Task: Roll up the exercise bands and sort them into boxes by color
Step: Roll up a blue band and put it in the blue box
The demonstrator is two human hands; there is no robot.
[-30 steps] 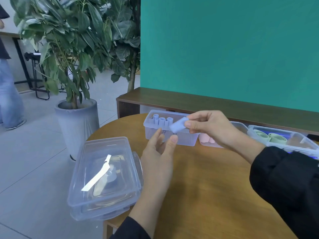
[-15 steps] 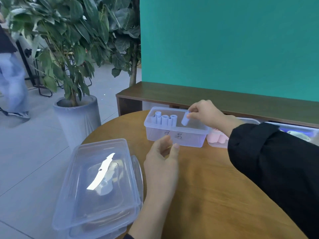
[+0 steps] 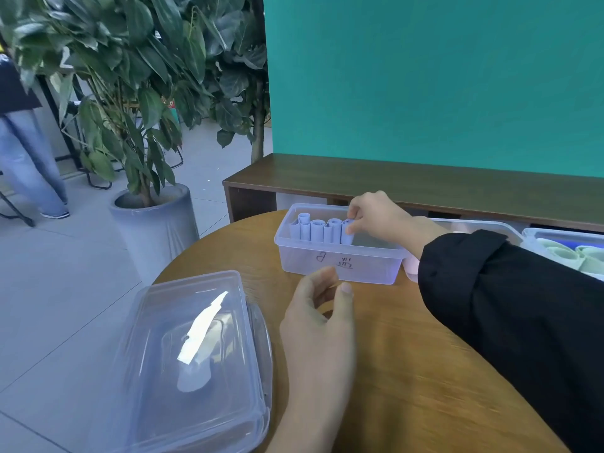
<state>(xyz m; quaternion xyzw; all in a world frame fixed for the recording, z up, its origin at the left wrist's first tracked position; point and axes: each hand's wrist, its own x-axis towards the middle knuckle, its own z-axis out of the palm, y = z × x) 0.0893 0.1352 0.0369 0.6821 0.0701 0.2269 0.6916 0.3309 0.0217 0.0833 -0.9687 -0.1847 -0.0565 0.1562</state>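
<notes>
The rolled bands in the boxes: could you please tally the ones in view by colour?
Blue rolls: 4, one of them pinched by the right hand
Green rolls: 2
Pink rolls: 1 showing; the sleeve hides the rest
Total in view: 7

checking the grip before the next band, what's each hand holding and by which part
The right hand pinches a rolled pale blue band at its top end, inside the clear plastic box. The left hand holds nothing.
</notes>
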